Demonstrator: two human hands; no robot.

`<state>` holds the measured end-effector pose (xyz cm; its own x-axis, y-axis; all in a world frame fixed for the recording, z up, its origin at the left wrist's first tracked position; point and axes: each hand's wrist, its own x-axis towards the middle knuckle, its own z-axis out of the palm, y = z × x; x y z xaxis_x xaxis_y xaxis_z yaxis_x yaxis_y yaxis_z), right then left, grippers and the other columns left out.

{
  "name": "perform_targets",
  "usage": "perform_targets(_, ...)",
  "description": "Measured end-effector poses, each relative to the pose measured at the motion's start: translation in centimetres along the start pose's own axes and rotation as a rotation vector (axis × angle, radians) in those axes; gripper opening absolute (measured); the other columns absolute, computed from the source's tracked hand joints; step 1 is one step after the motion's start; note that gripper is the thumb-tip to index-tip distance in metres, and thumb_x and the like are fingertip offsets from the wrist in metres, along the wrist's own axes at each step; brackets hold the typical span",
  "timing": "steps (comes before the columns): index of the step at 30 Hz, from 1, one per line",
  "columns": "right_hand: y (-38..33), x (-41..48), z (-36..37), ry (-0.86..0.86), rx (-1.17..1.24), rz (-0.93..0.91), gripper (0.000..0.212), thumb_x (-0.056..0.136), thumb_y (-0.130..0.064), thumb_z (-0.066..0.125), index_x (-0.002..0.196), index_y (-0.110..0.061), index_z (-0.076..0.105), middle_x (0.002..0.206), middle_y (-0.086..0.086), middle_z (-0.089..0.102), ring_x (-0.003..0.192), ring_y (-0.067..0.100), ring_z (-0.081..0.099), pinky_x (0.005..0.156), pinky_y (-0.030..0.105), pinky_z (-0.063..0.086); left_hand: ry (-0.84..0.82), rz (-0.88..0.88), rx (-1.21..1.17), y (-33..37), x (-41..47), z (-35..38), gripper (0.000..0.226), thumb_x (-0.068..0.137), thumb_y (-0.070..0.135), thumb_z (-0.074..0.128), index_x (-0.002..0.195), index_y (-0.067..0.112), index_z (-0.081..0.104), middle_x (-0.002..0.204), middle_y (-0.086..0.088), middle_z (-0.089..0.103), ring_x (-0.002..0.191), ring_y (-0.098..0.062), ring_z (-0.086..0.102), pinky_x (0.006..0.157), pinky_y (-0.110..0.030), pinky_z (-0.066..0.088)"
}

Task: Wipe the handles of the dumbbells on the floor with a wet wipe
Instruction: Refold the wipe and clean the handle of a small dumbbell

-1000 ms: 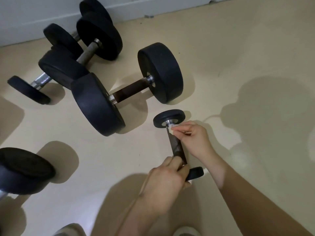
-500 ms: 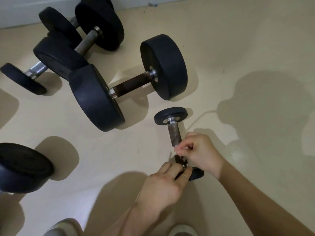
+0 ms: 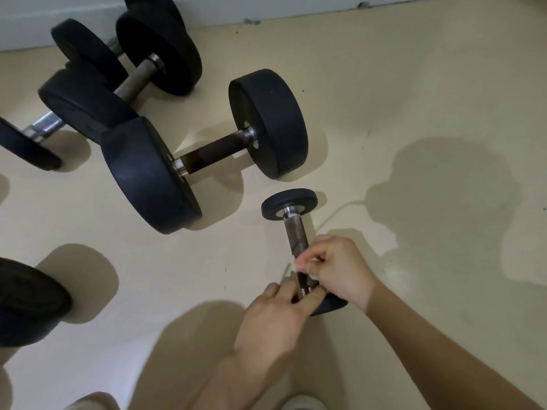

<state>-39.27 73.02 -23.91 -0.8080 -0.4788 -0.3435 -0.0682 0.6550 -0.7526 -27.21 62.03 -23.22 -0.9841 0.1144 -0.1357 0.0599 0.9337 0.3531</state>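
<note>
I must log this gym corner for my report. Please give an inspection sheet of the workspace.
Surface: beige floor, shadowed, looks bare between the weights.
Job's things: small dumbbell in the hands; wet wipe pinched against its handle; big dumbbell beside it; more dumbbells behind and at left.
Clutter: nothing seen.
Hands: left hand holds the handle's near end; right hand pinches the wipe.
Cables: thin pale cord near the small dumbbell.
Surroundings: white wall behind.

Beige floor (image 3: 384, 84): large dumbbells (image 3: 207, 152), small dumbbell (image 3: 291, 220) resting on it.
</note>
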Motion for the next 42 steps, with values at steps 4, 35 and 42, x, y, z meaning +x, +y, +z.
perform_targets(4, -1.0, 4.0, 0.2, 0.313, 0.107, 0.01, 0.007, 0.08, -0.008, 0.072, 0.078, -0.013, 0.077, 0.079, -0.006, 0.064, 0.075, 0.008, 0.061, 0.073, 0.014, 0.045, -0.021, 0.116, 0.1, 0.0, 0.8, -2.0, 0.045, 0.058, 0.02, 0.06, 0.1, 0.036, 0.067, 0.074, 0.003, 0.057, 0.061, -0.021, 0.055, 0.047, -0.028, 0.042)
perform_targets(35, 1.6, 2.8, -0.2, 0.272, 0.316, 0.069, 0.01, 0.086, -0.018, 0.068, 0.089, -0.021, 0.077, 0.084, -0.013, 0.074, 0.081, 0.003, 0.067, 0.081, 0.027, 0.053, -0.054, 0.138, -0.058, -1.1, 0.1, -0.5, 0.053, 0.074, 0.031, 0.076, 0.118, 0.047, 0.05, 0.094, 0.018, 0.055, 0.08, -0.01, 0.041, 0.043, -0.02, 0.041)
perform_targets(42, 1.6, 2.0, 0.2, 0.144, 0.022, 0.027, 0.019, 0.093, -0.021, 0.058, 0.099, -0.025, 0.075, 0.099, -0.012, 0.072, 0.093, 0.005, 0.066, 0.087, 0.018, 0.047, 0.012, 0.212, -0.221, -3.0, -0.1, -1.7, 0.067, 0.063, -0.002, 0.06, 0.116, 0.038, 0.052, 0.103, 0.017, 0.061, 0.078, -0.012, 0.052, 0.058, -0.022, 0.051)
